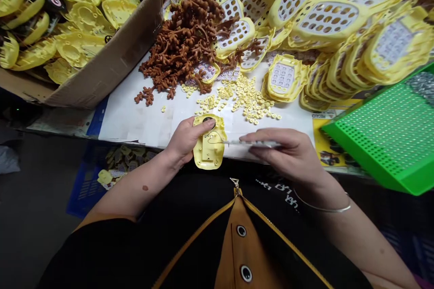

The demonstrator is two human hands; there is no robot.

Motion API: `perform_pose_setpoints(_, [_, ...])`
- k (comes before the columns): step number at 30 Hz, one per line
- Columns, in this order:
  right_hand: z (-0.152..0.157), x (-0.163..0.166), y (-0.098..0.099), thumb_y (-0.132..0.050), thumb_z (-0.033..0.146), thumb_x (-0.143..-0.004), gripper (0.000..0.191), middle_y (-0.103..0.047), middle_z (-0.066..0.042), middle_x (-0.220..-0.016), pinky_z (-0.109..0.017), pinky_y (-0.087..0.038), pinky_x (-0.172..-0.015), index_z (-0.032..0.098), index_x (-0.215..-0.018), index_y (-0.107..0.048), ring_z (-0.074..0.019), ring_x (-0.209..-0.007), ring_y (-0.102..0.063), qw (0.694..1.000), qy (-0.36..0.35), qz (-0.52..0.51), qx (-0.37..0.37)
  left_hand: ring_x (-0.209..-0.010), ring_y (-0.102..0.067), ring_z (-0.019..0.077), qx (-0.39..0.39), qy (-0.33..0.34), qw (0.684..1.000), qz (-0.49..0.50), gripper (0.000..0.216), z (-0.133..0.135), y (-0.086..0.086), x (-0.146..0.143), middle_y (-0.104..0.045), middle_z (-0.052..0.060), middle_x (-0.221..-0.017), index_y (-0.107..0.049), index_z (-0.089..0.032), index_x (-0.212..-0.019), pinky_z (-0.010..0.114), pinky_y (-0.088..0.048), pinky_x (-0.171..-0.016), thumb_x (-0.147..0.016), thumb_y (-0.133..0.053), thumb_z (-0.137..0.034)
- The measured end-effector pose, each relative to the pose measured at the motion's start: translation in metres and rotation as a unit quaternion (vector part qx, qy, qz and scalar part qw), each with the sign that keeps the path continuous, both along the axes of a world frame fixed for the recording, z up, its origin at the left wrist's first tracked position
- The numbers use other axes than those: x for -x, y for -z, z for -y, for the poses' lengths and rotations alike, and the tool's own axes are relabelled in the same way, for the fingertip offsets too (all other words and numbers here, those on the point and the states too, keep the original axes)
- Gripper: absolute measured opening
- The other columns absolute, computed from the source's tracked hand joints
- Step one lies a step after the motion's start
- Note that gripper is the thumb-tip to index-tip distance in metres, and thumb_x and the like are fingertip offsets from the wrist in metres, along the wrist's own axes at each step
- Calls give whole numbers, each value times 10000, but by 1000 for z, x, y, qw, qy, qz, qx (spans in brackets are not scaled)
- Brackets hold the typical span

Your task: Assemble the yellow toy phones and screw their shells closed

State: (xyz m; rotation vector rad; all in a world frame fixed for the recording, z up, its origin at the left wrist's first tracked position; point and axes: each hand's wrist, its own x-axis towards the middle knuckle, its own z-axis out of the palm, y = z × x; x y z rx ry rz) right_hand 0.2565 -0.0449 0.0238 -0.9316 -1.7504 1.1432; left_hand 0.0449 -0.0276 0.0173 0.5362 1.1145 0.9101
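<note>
One yellow shell (208, 148), round-cornered, black disc (213, 120) at far end

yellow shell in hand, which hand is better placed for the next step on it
Probably the right hand: it holds a thin tool, its tip close to the yellow shell, while the left hand is taken up holding that shell.

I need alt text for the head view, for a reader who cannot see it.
A person's left hand holds a yellow shell, while the right hand points a thin tool toward it. On the table beyond lie brown branching pieces, small yellow parts and yellow covers, with a cardboard box at left and a green basket at right.
</note>
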Motion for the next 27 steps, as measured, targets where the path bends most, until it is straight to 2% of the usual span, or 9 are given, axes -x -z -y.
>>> perform_pose_setpoints(3, [-7,9,-8,-620,402,-868,230,-692,-28,-679,-263,-513,-540,215,-801,-736,-128,-584,-610,998,60,-8,2,-646,-663,188,13,53,998,11,274,2,3,0,-718,57,-748,-702,-116,-855,328,-522,-682,-660,-795,-285])
perform_pose_setpoints(6, [-17,18,-10,-617,482,-851,330,-624,12,-580,-226,-433,-432,194,-697,-660,-89,-478,-529,988,94,-92,75,-678,-667,204,15,82,996,45,359,3,2,1,-711,71,-773,-699,-121,-877,338,-517,-698,-715,-749,-437])
perform_pose_setpoints(8, [-23,24,-7,-649,523,-810,374,-560,42,-525,-212,-407,-403,190,-646,-601,-71,-436,-488,977,112,-137,123,-720,-670,215,-5,97,994,49,434,4,-2,1,-715,81,-820,-694,-126,-923,336,-508,-715,-691,-760,-487])
perform_pose_setpoints(12, [-33,36,-1,-678,535,-778,400,-515,61,-519,-183,-379,-390,180,-628,-568,-44,-420,-450,961,124,-180,171,-790,-658,199,-63,126,990,-11,482,7,-9,-1,-721,64,-913,-668,-153,-968,323,-483,-786,-561,-874,-311])
perform_pose_setpoints(17, [-36,46,-3,-748,463,-714,331,-590,42,-567,-170,-398,-371,155,-702,-627,-45,-411,-486,922,111,-234,287,-848,-643,191,-112,132,977,-125,480,10,-8,-6,-714,54,-944,-650,-150,-1006,311,-466,-821,-574,-852,-205])
perform_pose_setpoints(20, [-32,46,-4,-798,380,-636,317,-601,44,-588,-182,-441,-381,156,-759,-609,-59,-431,-511,898,116,-248,343,-802,-637,177,-95,117,980,-133,392,9,-4,-6,-702,41,-897,-647,-146,-978,306,-476,-780,-627,-807,-216])
perform_pose_setpoints(22, [-28,43,-3,-807,315,-613,379,-611,55,-607,-196,-466,-396,179,-893,-590,-76,-446,-534,895,143,-249,342,-750,-629,168,-67,101,986,-118,342,8,-2,-5,-687,28,-844,-640,-147,-953,306,-486,-733,-657,-779,-246])
perform_pose_setpoints(25, [-24,35,2,-809,279,-614,600,-610,86,-598,-227,-500,-425,248,-1137,-516,-99,-436,-553,904,160,-243,313,-716,-627,170,-33,82,992,-87,364,6,-1,-4,-681,25,-811,-633,-147,-957,306,-492,-685,-649,-774,-280])
perform_pose_setpoints(27, [-22,29,3,-807,297,-641,566,-633,75,-635,-250,-540,-489,257,-1136,-534,-101,-462,-577,923,132,-225,284,-746,-640,184,-28,81,995,-59,376,5,-2,-3,-695,35,-829,-638,-146,-966,308,-494,-694,-642,-772,-282])
